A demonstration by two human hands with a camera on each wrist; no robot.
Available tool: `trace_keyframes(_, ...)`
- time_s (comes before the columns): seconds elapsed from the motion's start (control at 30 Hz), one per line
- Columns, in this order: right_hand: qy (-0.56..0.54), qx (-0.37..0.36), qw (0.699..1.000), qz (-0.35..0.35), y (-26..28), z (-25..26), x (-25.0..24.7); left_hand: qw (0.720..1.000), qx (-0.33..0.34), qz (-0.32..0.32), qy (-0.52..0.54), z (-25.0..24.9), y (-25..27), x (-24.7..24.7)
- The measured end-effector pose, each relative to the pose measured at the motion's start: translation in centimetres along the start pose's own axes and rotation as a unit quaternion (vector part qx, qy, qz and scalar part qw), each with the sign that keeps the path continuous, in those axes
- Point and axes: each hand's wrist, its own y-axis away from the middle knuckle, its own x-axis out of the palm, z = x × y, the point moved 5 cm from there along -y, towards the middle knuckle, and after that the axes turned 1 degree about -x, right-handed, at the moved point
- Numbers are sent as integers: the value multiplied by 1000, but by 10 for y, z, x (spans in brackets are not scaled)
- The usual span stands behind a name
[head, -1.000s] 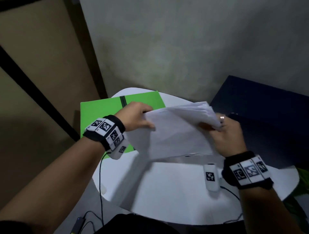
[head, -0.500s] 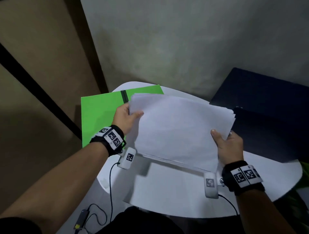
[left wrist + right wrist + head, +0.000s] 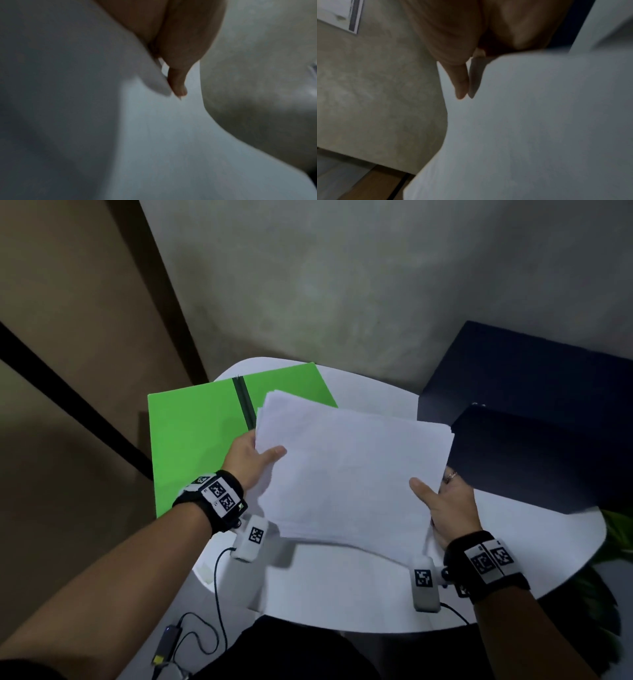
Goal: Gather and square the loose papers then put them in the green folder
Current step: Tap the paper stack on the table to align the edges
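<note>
Left of the left hand (image 3: 251,462), the green folder (image 3: 195,446) lies open flat on the white table (image 3: 342,594), dark spine (image 3: 244,402) running away from the person. Folder's right leaf is partly hidden behind the paper stack (image 3: 349,474).

Left hand: thumb on top of the stack's left edge, fingers under it, so a pinch grip. Left wrist view shows a finger against a sheet, too blurred for more.

Stack is held between both hands, clear of the table and tilted, far corner over the folder's right leaf. Edges at the far left corner and right side look slightly fanned, so squaring isn't finished, I'd say.

Right hand (image 3: 448,508): thumb on top near the stack's near right corner, fingers wrapped round the right edge, gripping.

Beyond the right hand: dark box (image 3: 534,422), near the stack's right edge.

To do the step well: loosen both grips a bit, tap the long edge on the table, then the short edge, before lowering onto the right leaf. Keep the stack clear of the box; a squeeze while fanned would lock the misalignment in.
</note>
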Motion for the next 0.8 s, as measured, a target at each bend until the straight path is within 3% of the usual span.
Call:
trace_keyframes(0.17, -19, -58, 997, -53, 9, 5, -1, 989, 111, -69, 70, -26, 18, 4)
trace_keyframes(0.4, 65, -11, 995, -72, 16, -39, -4, 998, -13, -16, 57, 29, 23, 4)
trace_keyframes(0.57, 15, -33, 992, -119, 14, -27, -17, 994, -4, 5, 112, 16, 22, 1)
trace_keyframes(0.7, 29, -33, 994, -100, 16, -31, -22, 996, -7, 51, 76, 20, 24, 5)
trace_keyframes(0.8, 31, -31, 995, -94, 17, -31, -17, 998, -1, 34, 60, 19, 21, 9)
